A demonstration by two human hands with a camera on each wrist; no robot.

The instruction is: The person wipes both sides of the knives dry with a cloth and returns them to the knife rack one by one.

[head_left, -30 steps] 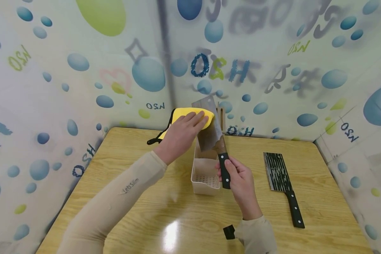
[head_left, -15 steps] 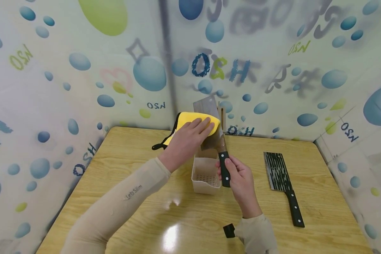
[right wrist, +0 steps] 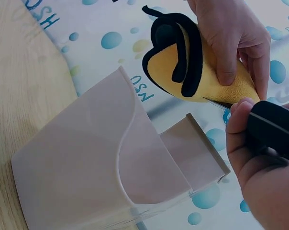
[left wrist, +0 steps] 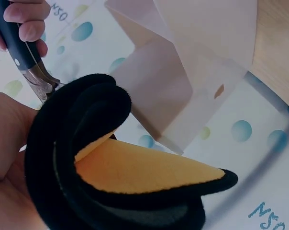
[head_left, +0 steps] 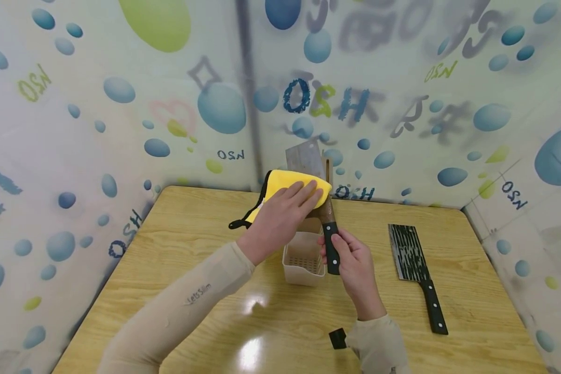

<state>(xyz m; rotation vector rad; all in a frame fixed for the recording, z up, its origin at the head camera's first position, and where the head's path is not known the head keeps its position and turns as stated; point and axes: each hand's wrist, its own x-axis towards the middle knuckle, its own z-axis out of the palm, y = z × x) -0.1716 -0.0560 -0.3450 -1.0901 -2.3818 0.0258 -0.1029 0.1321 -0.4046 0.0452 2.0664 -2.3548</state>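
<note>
My right hand (head_left: 351, 262) grips the black riveted handle of a cleaver (head_left: 305, 156), its broad blade pointing up and away. Over the blade's lower half, my left hand (head_left: 282, 215) holds a folded yellow cloth (head_left: 273, 182) with black edging. In the right wrist view, the left thumb (right wrist: 227, 72) lies on the near side of the cloth and the fingers on the far side, pinching it around the blade. The cloth hides the middle of the blade. Below both hands stands a beige plastic holder (head_left: 304, 278) with a perforated floor, upright on the table.
A second cleaver (head_left: 409, 254) with a black-streaked blade lies on the wooden table (head_left: 205, 322) at the right. Near my right cuff is a small black piece (head_left: 337, 338). A patterned wall covering (head_left: 388, 67) rises at the table's back and sides.
My left hand and the yellow cloth have slid down the blade toward the handle, uncovering more of its top end. The right hand keeps the cleaver nearly still.
</note>
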